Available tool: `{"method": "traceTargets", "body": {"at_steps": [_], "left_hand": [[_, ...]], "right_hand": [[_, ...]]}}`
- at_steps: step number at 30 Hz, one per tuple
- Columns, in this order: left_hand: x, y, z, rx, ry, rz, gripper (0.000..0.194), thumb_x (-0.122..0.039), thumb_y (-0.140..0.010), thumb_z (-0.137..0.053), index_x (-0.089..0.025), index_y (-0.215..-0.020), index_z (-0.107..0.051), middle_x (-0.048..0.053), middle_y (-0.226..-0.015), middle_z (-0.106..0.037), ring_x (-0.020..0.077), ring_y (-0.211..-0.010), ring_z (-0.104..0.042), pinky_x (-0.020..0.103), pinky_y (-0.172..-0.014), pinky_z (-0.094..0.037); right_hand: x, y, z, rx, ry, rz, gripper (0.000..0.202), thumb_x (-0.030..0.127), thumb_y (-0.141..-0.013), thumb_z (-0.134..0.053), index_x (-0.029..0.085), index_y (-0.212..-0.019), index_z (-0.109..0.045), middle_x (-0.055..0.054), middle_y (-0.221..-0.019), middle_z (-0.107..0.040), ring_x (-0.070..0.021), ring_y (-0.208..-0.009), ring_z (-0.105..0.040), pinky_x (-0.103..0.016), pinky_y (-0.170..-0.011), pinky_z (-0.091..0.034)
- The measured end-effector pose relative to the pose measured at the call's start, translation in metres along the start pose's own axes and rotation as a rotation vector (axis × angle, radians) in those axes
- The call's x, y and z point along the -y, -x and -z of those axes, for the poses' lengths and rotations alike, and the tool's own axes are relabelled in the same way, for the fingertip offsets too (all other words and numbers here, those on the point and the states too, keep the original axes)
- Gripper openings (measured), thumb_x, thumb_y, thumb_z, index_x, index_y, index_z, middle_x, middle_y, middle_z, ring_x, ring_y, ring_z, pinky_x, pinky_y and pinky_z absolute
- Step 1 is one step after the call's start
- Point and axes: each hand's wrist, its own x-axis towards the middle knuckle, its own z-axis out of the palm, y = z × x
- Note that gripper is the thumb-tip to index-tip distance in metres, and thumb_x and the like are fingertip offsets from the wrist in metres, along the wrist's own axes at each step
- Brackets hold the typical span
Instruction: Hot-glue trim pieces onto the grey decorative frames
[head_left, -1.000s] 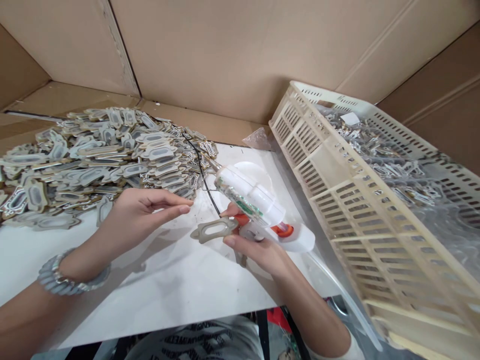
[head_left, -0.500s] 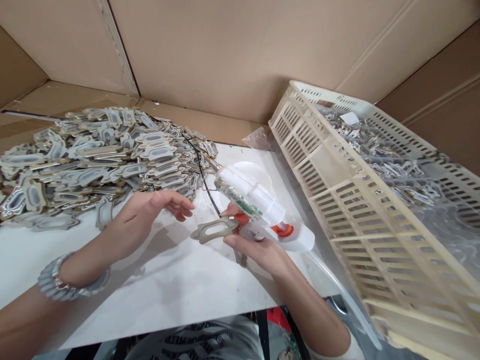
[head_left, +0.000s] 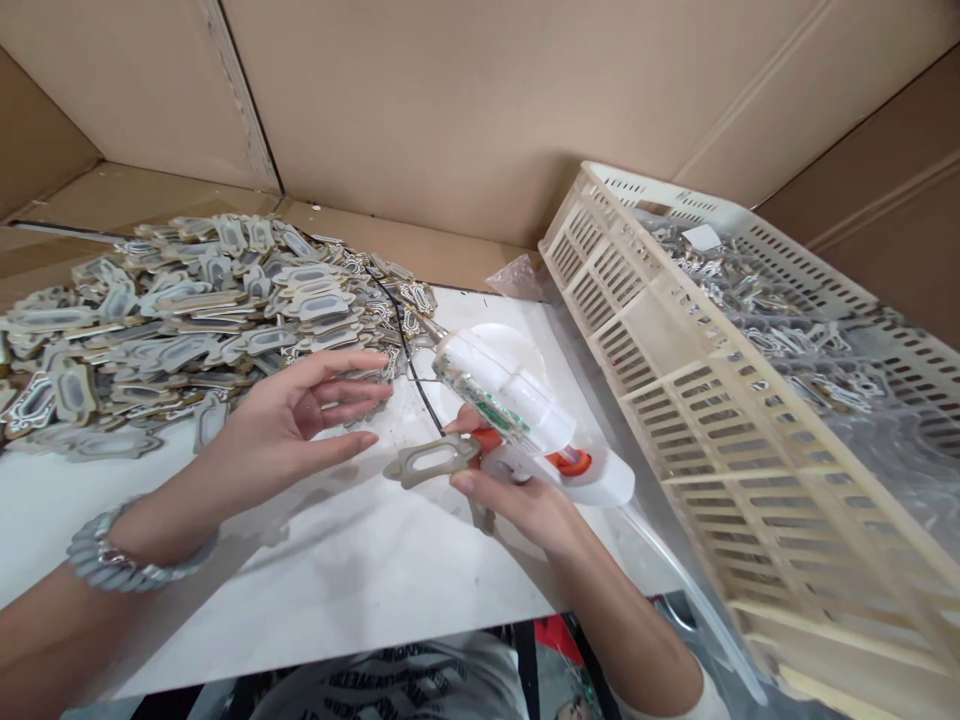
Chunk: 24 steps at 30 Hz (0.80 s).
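My left hand [head_left: 300,420] is over the white table, fingers apart and thumb spread, with nothing in it. It is nearest to the front edge of a big heap of grey and gold frame-shaped pieces [head_left: 187,350]. My right hand [head_left: 517,495] is closed around a white hot glue gun [head_left: 510,395] with orange parts, its metal nozzle aimed up and left toward the heap. The same hand pinches one grey frame-shaped piece [head_left: 427,460] with an oval opening. Part of another such piece [head_left: 482,515] shows below the hand. The gun's trigger is mostly hidden by the fingers.
A cream plastic crate [head_left: 675,420] stands along the right, with metal pieces in clear plastic [head_left: 795,330] inside. Behind the gun lies a white round plate [head_left: 517,350]. A black cord [head_left: 409,350] crosses the table [head_left: 300,610]. Cardboard walls [head_left: 420,110] enclose the back.
My left hand has opened wider, its thumb dropping away from the fingers. My right hand, the glue gun and the held piece have hardly moved.
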Motion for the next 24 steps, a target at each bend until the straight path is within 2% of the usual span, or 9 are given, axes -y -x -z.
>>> {"method": "traceTargets", "body": {"at_steps": [4,8,11,14,18,20,22,24], "left_hand": [[-0.006,0.0,-0.002,-0.074,0.179,0.113,0.048,-0.022,-0.06,-0.087,-0.028,-0.105,-0.073,0.004,-0.115,-0.072,0.0147,-0.09,-0.074,0.014,-0.07,-0.061],[-0.014,0.0,-0.001,-0.164,0.325,0.197,0.045,-0.021,-0.054,-0.091,-0.025,-0.097,-0.075,0.003,-0.101,-0.077,0.0165,-0.086,-0.075,0.016,-0.071,-0.062],[-0.019,0.0,0.0,-0.203,0.399,0.262,0.039,-0.033,-0.056,-0.092,-0.024,-0.091,-0.077,0.004,-0.094,-0.078,0.0194,-0.086,-0.076,0.022,-0.077,-0.065],[-0.022,0.001,0.0,-0.193,0.479,0.304,0.035,-0.048,-0.062,-0.088,-0.024,-0.086,-0.078,0.004,-0.093,-0.079,0.0209,-0.088,-0.076,0.026,-0.081,-0.066],[-0.025,0.001,-0.001,-0.183,0.563,0.343,0.037,-0.055,-0.061,-0.087,-0.025,-0.082,-0.078,0.002,-0.09,-0.078,0.02,-0.086,-0.075,0.025,-0.078,-0.066],[-0.025,0.002,-0.001,-0.197,0.565,0.337,0.04,-0.047,-0.052,-0.093,-0.027,-0.082,-0.077,0.001,-0.087,-0.077,0.0165,-0.079,-0.074,0.021,-0.073,-0.065],[-0.025,0.002,-0.001,-0.207,0.526,0.316,0.045,-0.027,-0.042,-0.096,-0.028,-0.083,-0.076,-0.002,-0.084,-0.075,0.0122,-0.073,-0.071,0.016,-0.069,-0.062],[-0.025,0.002,-0.001,-0.214,0.474,0.296,0.046,-0.011,-0.039,-0.09,-0.027,-0.079,-0.073,-0.004,-0.079,-0.07,0.0082,-0.069,-0.066,0.011,-0.064,-0.058]], "right_hand": [[0.002,0.001,0.0,-0.016,0.019,0.002,0.042,0.06,-0.075,-0.074,0.025,-0.099,-0.07,-0.002,-0.071,-0.059,-0.0187,-0.063,-0.055,-0.032,-0.056,-0.05],[-0.001,0.002,0.001,-0.015,0.033,0.016,0.041,0.057,-0.078,-0.074,0.024,-0.101,-0.071,-0.003,-0.074,-0.061,-0.0192,-0.065,-0.057,-0.033,-0.057,-0.052],[-0.003,0.002,0.002,-0.006,0.043,0.025,0.04,0.057,-0.079,-0.073,0.024,-0.102,-0.071,-0.002,-0.069,-0.059,-0.0191,-0.063,-0.056,-0.031,-0.054,-0.05],[-0.003,0.002,0.001,0.003,0.033,0.04,0.039,0.057,-0.079,-0.073,0.025,-0.101,-0.07,-0.002,-0.072,-0.06,-0.0189,-0.063,-0.055,-0.032,-0.055,-0.05],[-0.001,0.002,0.0,-0.007,0.033,0.017,0.039,0.058,-0.078,-0.073,0.025,-0.099,-0.07,0.0,-0.065,-0.055,-0.0177,-0.059,-0.052,-0.031,-0.052,-0.047],[0.0,0.001,0.0,-0.006,0.028,0.005,0.041,0.059,-0.077,-0.073,0.025,-0.099,-0.07,0.0,-0.065,-0.054,-0.018,-0.059,-0.052,-0.031,-0.052,-0.047],[0.001,0.001,-0.001,-0.006,0.011,-0.003,0.042,0.06,-0.076,-0.074,0.025,-0.099,-0.07,0.0,-0.066,-0.054,-0.0184,-0.06,-0.052,-0.032,-0.054,-0.047],[0.002,0.001,-0.002,-0.003,-0.005,-0.004,0.043,0.06,-0.074,-0.075,0.024,-0.099,-0.069,0.0,-0.065,-0.053,-0.018,-0.06,-0.051,-0.032,-0.054,-0.047]]}}
